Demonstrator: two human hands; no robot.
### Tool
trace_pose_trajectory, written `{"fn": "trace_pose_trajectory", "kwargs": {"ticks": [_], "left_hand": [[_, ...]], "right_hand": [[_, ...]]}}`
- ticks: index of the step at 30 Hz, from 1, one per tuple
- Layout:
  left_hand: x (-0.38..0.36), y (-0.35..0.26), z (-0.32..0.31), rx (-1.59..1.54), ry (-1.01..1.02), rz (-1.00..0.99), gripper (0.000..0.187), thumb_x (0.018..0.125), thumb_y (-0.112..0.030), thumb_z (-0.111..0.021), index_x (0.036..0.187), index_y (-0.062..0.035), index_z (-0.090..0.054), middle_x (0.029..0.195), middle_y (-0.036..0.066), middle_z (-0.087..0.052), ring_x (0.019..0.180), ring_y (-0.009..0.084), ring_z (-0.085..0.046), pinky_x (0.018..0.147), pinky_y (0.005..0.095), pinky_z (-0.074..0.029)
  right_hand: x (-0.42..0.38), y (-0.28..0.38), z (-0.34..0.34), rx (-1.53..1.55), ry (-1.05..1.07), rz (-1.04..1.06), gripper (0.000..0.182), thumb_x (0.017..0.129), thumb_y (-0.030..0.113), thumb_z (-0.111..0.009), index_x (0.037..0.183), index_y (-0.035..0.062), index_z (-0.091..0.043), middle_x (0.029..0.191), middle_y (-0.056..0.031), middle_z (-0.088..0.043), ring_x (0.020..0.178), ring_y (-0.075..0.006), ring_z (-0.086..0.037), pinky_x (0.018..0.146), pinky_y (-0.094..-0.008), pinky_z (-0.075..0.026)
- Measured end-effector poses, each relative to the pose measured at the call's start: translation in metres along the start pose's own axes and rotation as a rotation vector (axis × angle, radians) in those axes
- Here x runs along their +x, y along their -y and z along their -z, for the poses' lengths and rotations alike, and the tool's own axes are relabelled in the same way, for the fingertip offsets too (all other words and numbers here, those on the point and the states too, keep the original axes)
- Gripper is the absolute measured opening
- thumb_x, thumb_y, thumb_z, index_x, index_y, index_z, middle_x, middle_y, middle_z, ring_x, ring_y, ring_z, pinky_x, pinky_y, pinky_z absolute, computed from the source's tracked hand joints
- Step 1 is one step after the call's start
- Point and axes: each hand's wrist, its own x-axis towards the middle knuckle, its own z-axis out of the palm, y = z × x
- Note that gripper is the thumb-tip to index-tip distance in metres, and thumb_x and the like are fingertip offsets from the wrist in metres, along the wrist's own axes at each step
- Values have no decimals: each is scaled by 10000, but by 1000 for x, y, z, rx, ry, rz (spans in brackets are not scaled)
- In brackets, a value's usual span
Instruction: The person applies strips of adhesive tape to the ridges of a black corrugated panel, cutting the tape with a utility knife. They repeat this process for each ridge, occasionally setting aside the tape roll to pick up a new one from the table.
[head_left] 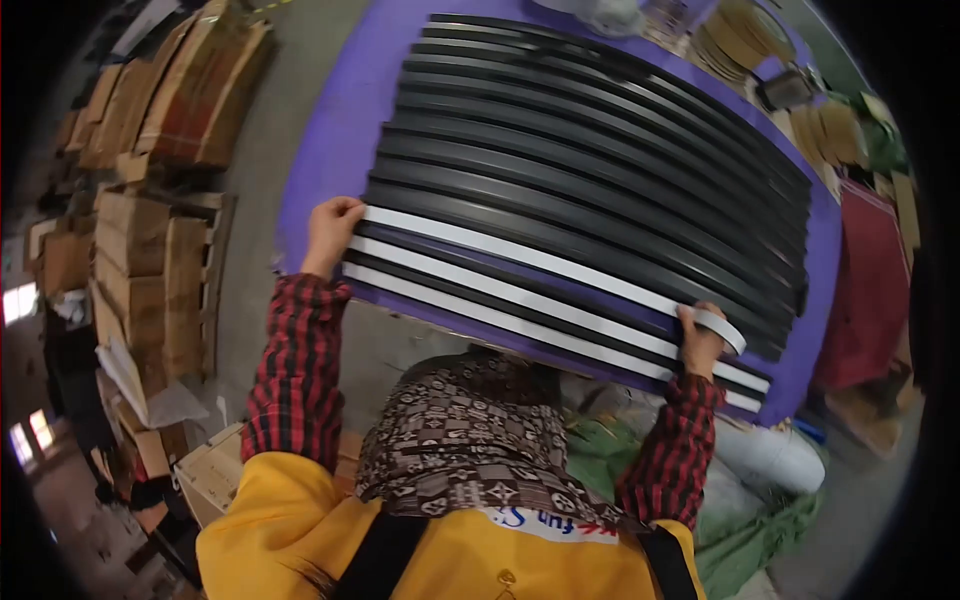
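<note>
My left hand (pixel 335 235) pinches the left end of a white tape strip (pixel 520 258), at the end of a long black strip. From there the tape runs taut to the right. My right hand (pixel 702 345) is closed on the roll of white tape (pixel 722 328), whose loop shows above the fingers. Nearer my body, two black strips carry white bands (pixel 510 298) along their length. Beyond the tape, several bare black strips (pixel 590 170) lie side by side on the purple table (pixel 325 165).
Rolls of tan tape (pixel 740 40) and a metal container (pixel 785 90) sit at the table's far right corner. Stacked cardboard boxes (pixel 140 240) stand on the floor to the left. A dark red cloth (pixel 865 285) hangs at the right. Green sheeting (pixel 605 450) lies below the front edge.
</note>
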Motion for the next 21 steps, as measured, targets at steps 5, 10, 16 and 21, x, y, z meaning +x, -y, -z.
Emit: {"fn": "trace_pose_trajectory", "kwargs": {"ticks": [5, 10, 16, 21], "left_hand": [[9, 27, -4, -33, 4, -46, 185, 750, -156, -643, 830, 11, -635, 725, 32, -613, 666, 96, -538, 619, 234, -430], [0, 6, -2, 82, -68, 12, 214, 741, -172, -660, 843, 15, -636, 743, 55, -628, 674, 110, -555, 638, 244, -433], [-92, -160, -139, 259, 0, -743, 130, 722, -84, -631, 827, -34, -574, 778, 112, -559, 748, 272, -543, 666, 376, -432], [-191, -246, -304, 156, 354, -1090, 251, 735, -100, -581, 970, -34, -520, 979, 109, -505, 905, 276, -503, 784, 381, -397]], "right_hand": [[0, 22, 6, -117, -110, 67, 314, 652, 313, -710, 760, 61, -557, 765, -104, -542, 767, -289, -503, 667, -396, -399], [-2, 24, 4, -180, -78, 8, 303, 685, 318, -692, 793, 80, -538, 804, -81, -507, 795, -264, -472, 673, -379, -398], [0, 25, 4, -173, -58, 66, 332, 679, 316, -699, 812, 67, -522, 798, -91, -493, 791, -270, -458, 669, -384, -395], [-3, 18, 32, 568, -91, 12, 415, 685, 201, -690, 1033, 56, -516, 1033, -120, -530, 995, -255, -481, 840, -351, -390]]}}
